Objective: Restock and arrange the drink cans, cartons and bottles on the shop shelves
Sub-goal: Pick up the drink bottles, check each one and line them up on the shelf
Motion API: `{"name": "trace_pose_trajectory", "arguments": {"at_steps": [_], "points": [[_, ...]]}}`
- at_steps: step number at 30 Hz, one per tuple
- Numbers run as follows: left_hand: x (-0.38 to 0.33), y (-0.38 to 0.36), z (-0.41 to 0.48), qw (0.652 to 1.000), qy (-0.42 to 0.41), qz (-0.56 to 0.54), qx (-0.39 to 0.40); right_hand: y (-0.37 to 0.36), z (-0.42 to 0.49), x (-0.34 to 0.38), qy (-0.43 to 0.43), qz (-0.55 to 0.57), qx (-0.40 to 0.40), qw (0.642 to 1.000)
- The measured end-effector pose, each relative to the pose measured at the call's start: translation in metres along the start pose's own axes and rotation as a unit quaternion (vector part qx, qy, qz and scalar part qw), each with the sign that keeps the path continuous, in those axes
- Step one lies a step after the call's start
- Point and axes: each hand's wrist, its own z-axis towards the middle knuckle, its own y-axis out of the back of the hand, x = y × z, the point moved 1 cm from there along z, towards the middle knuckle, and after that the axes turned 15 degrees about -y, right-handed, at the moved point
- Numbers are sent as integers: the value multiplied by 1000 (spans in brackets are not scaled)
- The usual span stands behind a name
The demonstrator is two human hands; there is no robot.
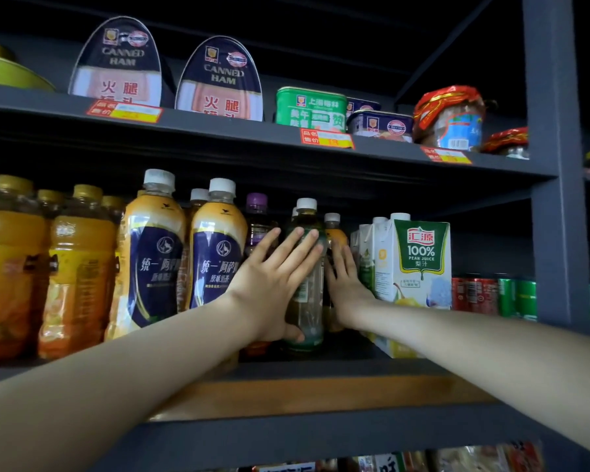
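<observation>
Your left hand [273, 284] open, straight fingers pressed on green bottle [309, 315], right hand [346, 284] flat between bottle and pear juice carton [419, 260], mid-shelf [321, 393], back from front edge

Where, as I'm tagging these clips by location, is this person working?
Most likely a small grocery shop: dark metal shelving with red-and-yellow price labels on its edges, canned ham tins above, and rows of bottled drinks beside pear juice cartons below.
</observation>
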Motion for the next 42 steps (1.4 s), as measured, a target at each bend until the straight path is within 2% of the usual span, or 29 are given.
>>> {"name": "trace_pose_trajectory", "arguments": {"at_steps": [5, 6, 9, 12, 15, 18, 21, 25, 30, 33, 39, 42], "points": [[-1, 5, -2, 1000, -12, 0, -7, -1, 4, 3, -25, -3, -7, 1000], [0, 9, -4, 1000, -15, -8, -24, 4, -1, 3, -23, 8, -11, 1000], [8, 31, -26, 988, -18, -20, -155, 31, -25, -4, -3, 38, -42, 998], [24, 38, -70, 964, 83, -27, -251, 51, -60, -20, 7, 67, -62, 996], [38, 34, -115, 942, 224, -26, -249, 60, -101, -16, 61, 144, -179, 971], [44, 19, -136, 935, 280, -48, -210, 68, -133, 19, 154, 254, -202, 933], [40, 11, -140, 941, 266, -96, -186, 66, -139, 59, 198, 324, -171, 909], [37, 12, -139, 933, 263, -151, -194, 59, -130, 98, 175, 346, -124, 913], [36, 15, -137, 935, 244, -147, -210, 57, -122, 112, 141, 382, -69, 911], [33, 23, -131, 944, 225, -105, -219, 60, -125, 107, 151, 421, -69, 892], [23, 34, -114, 957, 145, -110, -225, 56, -132, 50, 152, 456, -95, 872], [16, 35, -97, 963, 123, -115, -210, 52, -130, 14, 131, 447, -98, 879]]}}
